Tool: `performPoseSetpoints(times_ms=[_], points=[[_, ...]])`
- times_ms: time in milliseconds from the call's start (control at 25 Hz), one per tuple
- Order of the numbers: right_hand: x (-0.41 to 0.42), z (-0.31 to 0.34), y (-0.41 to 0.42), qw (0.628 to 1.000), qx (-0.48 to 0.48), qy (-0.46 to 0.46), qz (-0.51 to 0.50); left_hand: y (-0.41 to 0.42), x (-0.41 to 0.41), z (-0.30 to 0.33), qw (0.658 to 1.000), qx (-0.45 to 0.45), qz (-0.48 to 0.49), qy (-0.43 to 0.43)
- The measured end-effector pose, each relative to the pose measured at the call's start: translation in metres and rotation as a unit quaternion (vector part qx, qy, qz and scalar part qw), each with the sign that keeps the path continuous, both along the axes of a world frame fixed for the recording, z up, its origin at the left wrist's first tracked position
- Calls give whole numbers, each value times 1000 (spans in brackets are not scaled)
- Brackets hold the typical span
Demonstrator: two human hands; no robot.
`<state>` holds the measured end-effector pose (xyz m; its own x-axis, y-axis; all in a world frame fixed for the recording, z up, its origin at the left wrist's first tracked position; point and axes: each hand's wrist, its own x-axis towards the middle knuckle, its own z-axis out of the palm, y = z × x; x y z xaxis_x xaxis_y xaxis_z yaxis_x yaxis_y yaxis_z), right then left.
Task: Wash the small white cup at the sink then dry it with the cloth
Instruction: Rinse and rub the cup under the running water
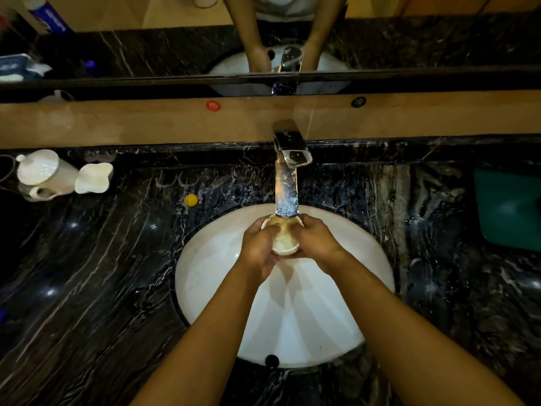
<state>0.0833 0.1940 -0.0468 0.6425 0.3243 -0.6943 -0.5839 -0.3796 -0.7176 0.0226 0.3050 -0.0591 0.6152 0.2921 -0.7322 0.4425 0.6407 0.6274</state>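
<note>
The small white cup is held over the white sink basin, directly beneath the chrome faucet. My left hand wraps its left side and my right hand grips its right side. The cup lies tilted, its base toward me and its rim toward the spout. The spout's glassy body ends just above the cup; I cannot tell whether water is running. A green cloth lies on the counter at the far right.
Black marble counter surrounds the basin. A white teapot and a white dish stand at the back left. A small yellow object lies left of the faucet. A mirror runs along the back wall.
</note>
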Motion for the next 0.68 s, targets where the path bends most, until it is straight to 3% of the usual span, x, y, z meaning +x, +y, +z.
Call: performPoseSetpoints(times_ms=[120, 240, 360, 480, 560, 680], points=[[-1, 2, -12, 997, -35, -33, 65, -1, 1, -4, 992, 126, -22, 12], [-3, -5, -16, 952, -177, -200, 152, -5, 2, -2, 974, 222, -44, 15], [-2, -1, -16, 894, -269, -298, 199, -2, 3, 0, 965, 244, -89, 19], [-1, 0, -12, 874, -281, -304, 253, 9, 5, 2, 970, 210, -125, 12], [-3, -4, -9, 896, -274, -277, 213, 9, 3, 1, 986, 150, -72, 27], [-11, -6, -3, 967, -167, -170, 90, 2, -1, 2, 994, 101, -3, 36]])
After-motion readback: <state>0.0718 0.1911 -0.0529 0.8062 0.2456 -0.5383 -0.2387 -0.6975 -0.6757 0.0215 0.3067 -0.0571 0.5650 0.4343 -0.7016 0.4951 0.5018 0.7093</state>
